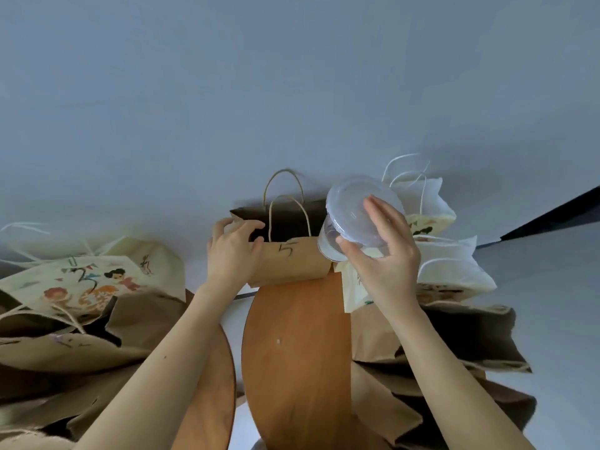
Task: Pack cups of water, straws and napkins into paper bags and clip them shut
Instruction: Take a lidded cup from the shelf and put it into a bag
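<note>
— Pale grey-blue wall (292,92) behind, orange wooden worktop (298,352) below me. At its far end stands the brown paper bag (292,264) marked 5, mouth open. How do I get this in cleanly?

— What have your hands got?

— My left hand (232,254) pinches the near rim at the bag's left corner, thumb outside and fingers curled over the edge. My right hand (386,254) grips the clear domed cup (352,219) by its lid and upper wall. The cup is in the air over the bag's right corner and tilted. I cannot tell how full it is.

— Then level it first, I'd say. A tilted cup may leak at the lid.

— And the handles (285,203)?

— They stand up across the middle of the mouth, so bring the cup down to one side of them. Pull the rim toward you with the left hand so the opening is wide.

— The printed bags (454,271) crowd in on the right.

— Mind your wrist near them. Lower the cup base first until it sits flat, and only then loosen your fingers.
</note>
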A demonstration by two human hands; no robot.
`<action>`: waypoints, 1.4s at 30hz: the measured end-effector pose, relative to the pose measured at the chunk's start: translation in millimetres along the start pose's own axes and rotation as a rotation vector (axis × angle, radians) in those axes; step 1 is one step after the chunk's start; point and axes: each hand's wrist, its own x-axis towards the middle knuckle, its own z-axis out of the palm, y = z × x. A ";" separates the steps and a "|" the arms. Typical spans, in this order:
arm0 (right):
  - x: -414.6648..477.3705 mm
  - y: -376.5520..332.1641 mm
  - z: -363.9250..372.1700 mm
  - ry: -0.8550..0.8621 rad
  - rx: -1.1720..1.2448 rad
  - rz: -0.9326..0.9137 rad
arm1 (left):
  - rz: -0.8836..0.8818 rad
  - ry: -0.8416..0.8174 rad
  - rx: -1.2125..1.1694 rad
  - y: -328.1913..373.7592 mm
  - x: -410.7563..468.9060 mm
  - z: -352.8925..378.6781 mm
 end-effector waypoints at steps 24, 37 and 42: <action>45.2 44.4 30.3 -0.301 0.057 -0.063 | 0.099 -0.361 0.252 -12.1 36.7 31.7; 28.1 66.8 105.4 -0.801 0.021 0.055 | 0.086 -0.356 0.072 -28.2 31.1 26.9; 28.7 76.2 120.2 -0.848 -0.049 -0.057 | 0.043 -0.334 0.039 -34.4 38.5 25.4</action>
